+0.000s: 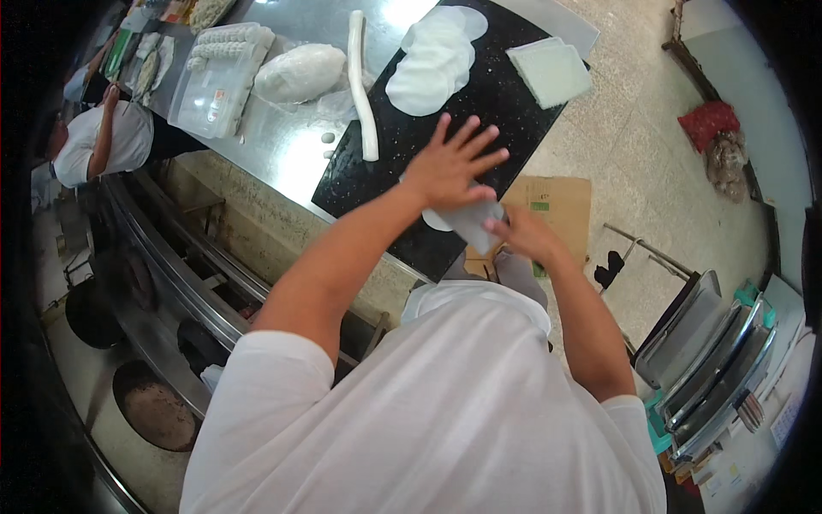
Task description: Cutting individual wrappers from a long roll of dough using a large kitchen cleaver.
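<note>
My left hand [449, 167] is spread flat, palm down, over a translucent sheet [474, 226] on the black board [398, 160]. The thumb and fingers of my right hand [523, 232] pinch that sheet's near right edge. Part of a white dough round [438, 220] shows beside the sheet. Beyond my left hand lie overlapping thin white dough rounds [427, 70]. To their left a long white dough roll [362, 83] rests at the board's edge, and at the far right corner lies a stack of square translucent sheets [550, 72].
On the steel table [295, 138] are a plastic-covered dough mass [300, 72], small dough pieces [328, 137] and a plastic box [215, 90] with dough balls. Another person [106, 138] stands at the left. Cardboard [565, 205] lies on the floor; metal trays [713, 372] stand at the right.
</note>
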`<move>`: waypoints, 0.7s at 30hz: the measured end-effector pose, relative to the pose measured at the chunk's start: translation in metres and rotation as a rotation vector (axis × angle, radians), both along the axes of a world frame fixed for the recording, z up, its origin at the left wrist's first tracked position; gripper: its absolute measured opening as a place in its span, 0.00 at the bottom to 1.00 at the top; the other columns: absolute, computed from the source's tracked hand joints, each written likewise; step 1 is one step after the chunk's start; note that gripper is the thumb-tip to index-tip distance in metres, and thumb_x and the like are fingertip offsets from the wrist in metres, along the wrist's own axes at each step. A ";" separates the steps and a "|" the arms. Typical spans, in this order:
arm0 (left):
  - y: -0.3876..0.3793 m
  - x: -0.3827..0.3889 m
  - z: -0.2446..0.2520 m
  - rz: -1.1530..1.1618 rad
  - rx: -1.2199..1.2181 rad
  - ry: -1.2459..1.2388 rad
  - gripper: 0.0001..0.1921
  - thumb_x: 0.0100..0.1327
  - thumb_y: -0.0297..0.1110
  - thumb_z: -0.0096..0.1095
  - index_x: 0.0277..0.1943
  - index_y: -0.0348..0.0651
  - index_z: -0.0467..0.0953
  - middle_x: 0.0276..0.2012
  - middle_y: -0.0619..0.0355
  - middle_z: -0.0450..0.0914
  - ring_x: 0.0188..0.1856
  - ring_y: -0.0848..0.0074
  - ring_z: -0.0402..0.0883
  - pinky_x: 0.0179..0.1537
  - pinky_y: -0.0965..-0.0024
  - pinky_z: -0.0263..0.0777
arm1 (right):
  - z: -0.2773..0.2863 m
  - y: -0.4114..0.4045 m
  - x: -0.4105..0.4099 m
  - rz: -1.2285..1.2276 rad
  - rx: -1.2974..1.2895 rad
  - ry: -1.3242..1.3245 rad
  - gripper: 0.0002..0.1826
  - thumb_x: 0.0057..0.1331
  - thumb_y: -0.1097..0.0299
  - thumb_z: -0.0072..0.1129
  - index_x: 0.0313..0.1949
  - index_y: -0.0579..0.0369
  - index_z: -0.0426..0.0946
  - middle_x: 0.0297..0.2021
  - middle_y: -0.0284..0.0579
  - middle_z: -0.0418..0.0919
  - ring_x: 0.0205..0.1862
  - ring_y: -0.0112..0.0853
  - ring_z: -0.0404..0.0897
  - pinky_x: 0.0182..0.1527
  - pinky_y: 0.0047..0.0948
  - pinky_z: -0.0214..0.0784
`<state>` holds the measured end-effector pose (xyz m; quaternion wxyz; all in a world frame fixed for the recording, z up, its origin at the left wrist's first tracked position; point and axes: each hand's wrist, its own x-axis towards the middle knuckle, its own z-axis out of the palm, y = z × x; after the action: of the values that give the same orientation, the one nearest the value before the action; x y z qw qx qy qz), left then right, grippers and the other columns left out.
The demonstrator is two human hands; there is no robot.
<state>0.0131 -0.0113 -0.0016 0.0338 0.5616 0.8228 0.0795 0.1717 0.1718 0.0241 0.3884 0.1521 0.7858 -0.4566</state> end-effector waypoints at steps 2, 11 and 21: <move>-0.013 0.034 0.011 -0.181 -0.086 -0.120 0.39 0.67 0.74 0.48 0.77 0.68 0.63 0.81 0.59 0.55 0.83 0.58 0.45 0.78 0.34 0.27 | -0.008 -0.009 0.049 -0.006 -0.034 0.155 0.33 0.66 0.47 0.67 0.59 0.62 0.76 0.47 0.67 0.83 0.51 0.59 0.82 0.55 0.51 0.73; 0.004 -0.014 0.010 -0.216 -0.026 -0.106 0.40 0.67 0.74 0.49 0.77 0.68 0.63 0.81 0.58 0.56 0.83 0.57 0.46 0.78 0.35 0.27 | 0.016 0.006 -0.033 -0.004 0.141 0.036 0.33 0.62 0.46 0.72 0.55 0.63 0.79 0.44 0.67 0.84 0.49 0.59 0.83 0.53 0.52 0.75; -0.011 0.041 0.007 -0.324 0.011 -0.174 0.39 0.65 0.72 0.54 0.75 0.66 0.67 0.79 0.59 0.60 0.81 0.56 0.52 0.78 0.32 0.33 | 0.009 -0.034 0.053 -0.145 0.137 0.106 0.38 0.60 0.49 0.74 0.61 0.63 0.72 0.41 0.62 0.86 0.45 0.57 0.86 0.49 0.52 0.77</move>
<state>0.0538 -0.0223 0.0056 0.1144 0.6780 0.7151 0.1259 0.2244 0.1378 0.0334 0.3010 0.2103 0.8217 -0.4358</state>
